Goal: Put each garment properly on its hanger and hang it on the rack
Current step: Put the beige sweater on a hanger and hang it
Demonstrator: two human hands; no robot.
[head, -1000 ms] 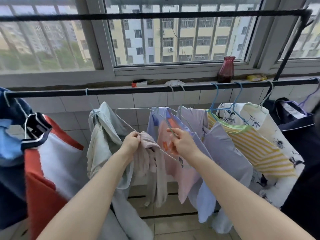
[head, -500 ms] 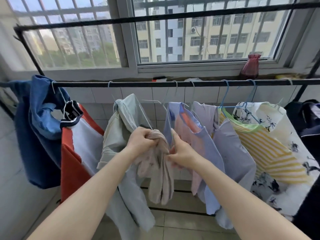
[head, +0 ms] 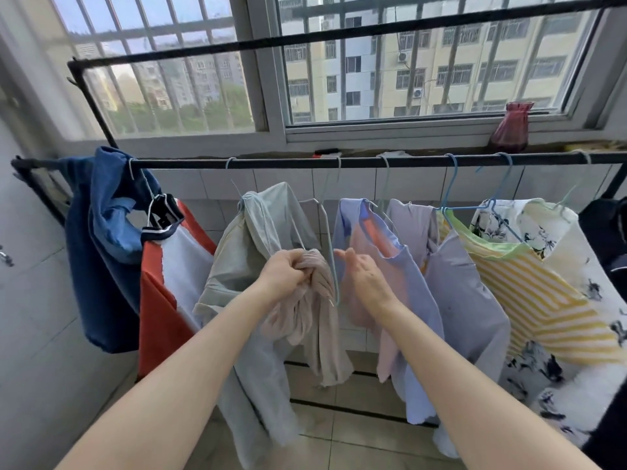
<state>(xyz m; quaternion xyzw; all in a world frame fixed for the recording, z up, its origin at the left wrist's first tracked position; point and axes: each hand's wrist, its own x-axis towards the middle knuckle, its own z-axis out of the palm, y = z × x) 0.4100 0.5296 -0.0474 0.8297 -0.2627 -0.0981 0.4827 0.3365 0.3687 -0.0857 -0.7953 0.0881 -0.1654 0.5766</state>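
Note:
A black rack rail [head: 288,162] runs across under the window. My left hand [head: 287,269] grips a bunched beige garment [head: 317,320] that hangs down from my fist. A thin light-blue wire hanger [head: 328,232] hooked on the rail passes right beside that cloth. My right hand [head: 361,273] hovers just right of the hanger with fingers loosely spread, holding nothing. A pale grey-green garment [head: 244,266] hangs behind my left hand, a lilac and pink top [head: 383,266] behind my right.
On the rail's left hang a blue garment [head: 98,252] and a red and white one [head: 169,283]. To the right hang a yellow striped top [head: 529,290], a floral white piece [head: 576,334] and dark clothing [head: 607,239]. A dark red vase [head: 510,128] stands on the windowsill.
My right hand has let go and drawn a little to the right, opening. The view has swung left and come closer to the rail. My left hand keeps its grip on the beige garment.

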